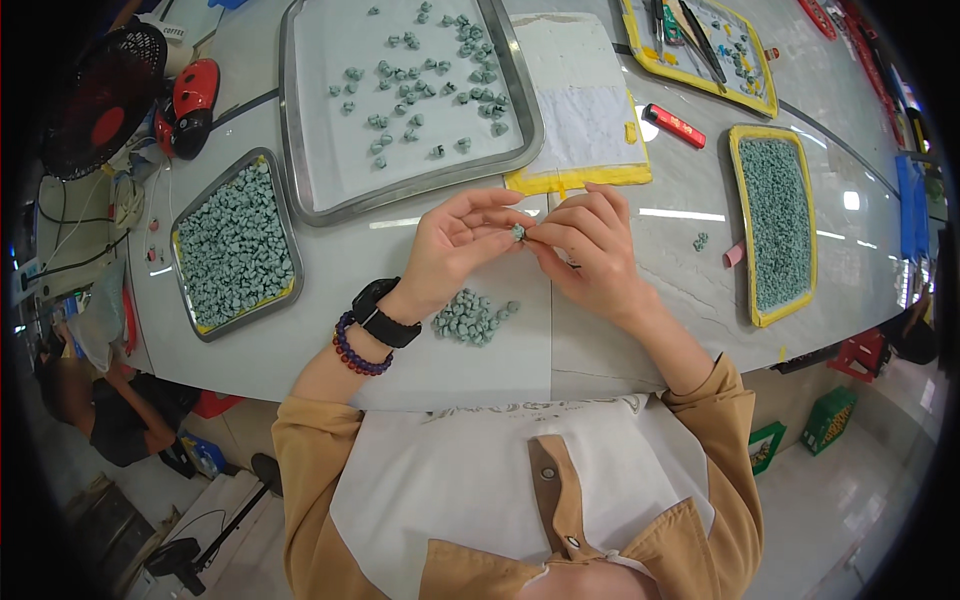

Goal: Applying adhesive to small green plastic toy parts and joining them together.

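Observation:
My left hand (462, 238), with a black watch and bead bracelets at its wrist, pinches a small grey-green moulded piece (518, 232) between thumb and fingertips above the table. Close against that piece are the pinched thumb and forefinger of my right hand (590, 248); whatever lies between them is too small to make out. On the table below my hands is a loose pile of similar grey-green pieces (468, 318). A few much smaller green bits (701, 242) lie to the right of my right hand.
A large metal tray (312, 203) with spaced-out pieces stands ahead. A smaller tray (290, 292) full of pieces is at left; a yellow-edged tray (735, 180) of tiny bits is at right. Beyond lie a red cutter (674, 126), a yellow-edged tool tray (690, 75) and a black fan (105, 100).

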### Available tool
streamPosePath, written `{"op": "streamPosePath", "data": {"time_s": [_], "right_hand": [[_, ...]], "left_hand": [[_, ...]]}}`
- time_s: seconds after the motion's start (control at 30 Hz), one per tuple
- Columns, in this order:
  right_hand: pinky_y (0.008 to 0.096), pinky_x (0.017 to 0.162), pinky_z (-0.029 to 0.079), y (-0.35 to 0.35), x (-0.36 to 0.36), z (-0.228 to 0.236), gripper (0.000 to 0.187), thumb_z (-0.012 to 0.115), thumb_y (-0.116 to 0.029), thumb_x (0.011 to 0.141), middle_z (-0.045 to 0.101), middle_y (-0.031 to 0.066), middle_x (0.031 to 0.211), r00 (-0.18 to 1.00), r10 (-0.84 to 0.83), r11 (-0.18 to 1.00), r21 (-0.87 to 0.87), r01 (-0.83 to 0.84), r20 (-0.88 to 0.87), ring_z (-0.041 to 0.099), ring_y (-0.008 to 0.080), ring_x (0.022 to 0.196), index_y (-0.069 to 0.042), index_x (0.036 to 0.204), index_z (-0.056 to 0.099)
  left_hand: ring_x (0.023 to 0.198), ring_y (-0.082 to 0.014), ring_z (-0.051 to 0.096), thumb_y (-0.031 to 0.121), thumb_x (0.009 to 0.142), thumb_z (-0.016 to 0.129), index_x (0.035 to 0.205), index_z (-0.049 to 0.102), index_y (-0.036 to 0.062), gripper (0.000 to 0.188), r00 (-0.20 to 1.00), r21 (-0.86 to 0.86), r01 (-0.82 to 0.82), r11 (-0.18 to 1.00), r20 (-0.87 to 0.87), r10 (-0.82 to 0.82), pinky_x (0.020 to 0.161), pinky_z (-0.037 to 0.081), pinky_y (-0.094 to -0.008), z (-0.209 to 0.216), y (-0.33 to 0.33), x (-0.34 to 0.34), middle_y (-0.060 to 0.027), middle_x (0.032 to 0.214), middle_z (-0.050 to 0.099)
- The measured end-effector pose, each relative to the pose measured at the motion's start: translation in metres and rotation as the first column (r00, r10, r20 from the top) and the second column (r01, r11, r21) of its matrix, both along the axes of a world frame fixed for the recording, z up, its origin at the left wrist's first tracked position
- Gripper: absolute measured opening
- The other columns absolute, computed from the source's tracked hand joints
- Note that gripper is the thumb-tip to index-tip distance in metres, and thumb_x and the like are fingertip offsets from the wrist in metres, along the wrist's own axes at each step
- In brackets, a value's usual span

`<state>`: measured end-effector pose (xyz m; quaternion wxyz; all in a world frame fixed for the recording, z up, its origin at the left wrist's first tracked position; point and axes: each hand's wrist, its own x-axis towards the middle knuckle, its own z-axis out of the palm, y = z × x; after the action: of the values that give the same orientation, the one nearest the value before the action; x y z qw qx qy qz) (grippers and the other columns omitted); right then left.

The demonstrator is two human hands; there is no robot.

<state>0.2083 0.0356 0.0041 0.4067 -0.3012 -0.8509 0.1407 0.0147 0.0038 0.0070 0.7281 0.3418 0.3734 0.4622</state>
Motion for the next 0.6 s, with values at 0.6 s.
{"op": "streamPosePath", "data": {"time_s": [0.6], "right_hand": [[0.0370, 0.082, 0.038, 0.0019, -0.0001, -0.0015, 0.022, 0.074, -0.004, 0.063, 0.059, -0.0008, 0.078, 0.999, 0.013, 0.997, -0.070, -0.016, -0.042, 0.053, 0.0200, 0.079, -0.010, 0.081, 0.063]], "left_hand": [[0.106, -0.0179, 0.060, -0.011, 0.085, 0.053, 0.121, 0.047, -0.0030, 0.037, 0.986, 0.207, -0.032, 0.978, -0.152, 0.064, 0.092, 0.049, -0.0292, -0.0029, -0.0070, 0.0053, -0.0163, 0.112, 0.061]]}}
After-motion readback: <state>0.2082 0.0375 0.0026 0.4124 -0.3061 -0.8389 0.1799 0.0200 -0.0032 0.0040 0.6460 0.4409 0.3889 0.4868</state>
